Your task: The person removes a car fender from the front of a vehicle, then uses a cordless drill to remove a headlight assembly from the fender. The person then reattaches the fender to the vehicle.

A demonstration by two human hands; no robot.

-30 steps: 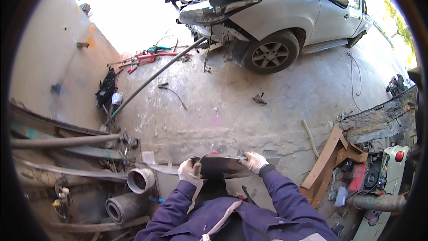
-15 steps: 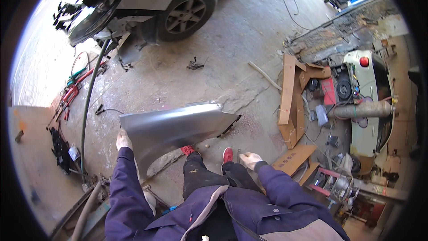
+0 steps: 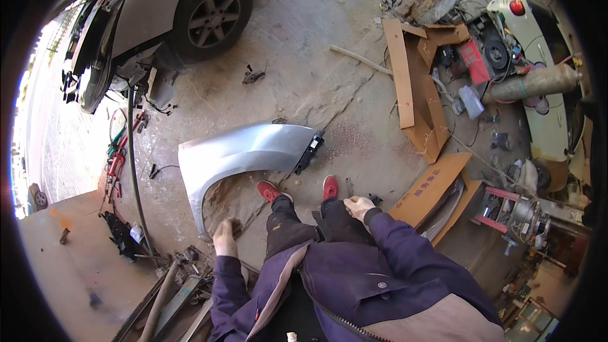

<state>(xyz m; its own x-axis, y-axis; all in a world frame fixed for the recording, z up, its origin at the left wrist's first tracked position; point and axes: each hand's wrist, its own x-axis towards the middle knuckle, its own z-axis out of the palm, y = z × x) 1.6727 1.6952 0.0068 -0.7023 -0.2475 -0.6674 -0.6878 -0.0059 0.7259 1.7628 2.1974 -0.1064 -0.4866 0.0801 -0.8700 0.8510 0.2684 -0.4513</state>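
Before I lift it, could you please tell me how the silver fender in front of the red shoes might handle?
The silver fender will probably keep its curved shape, being a formed panel, though its narrow leg beside the wheel-arch cutout could flex. Its sheet-like look suggests low weight for its size. The smooth, glossy face might be slippery.

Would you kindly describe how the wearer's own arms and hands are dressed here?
Long, dark purple fabric sleeves are worn, the right one ending in a darker cuff. The left hand and right hand appear to wear pale fabric gloves; texture is unclear.
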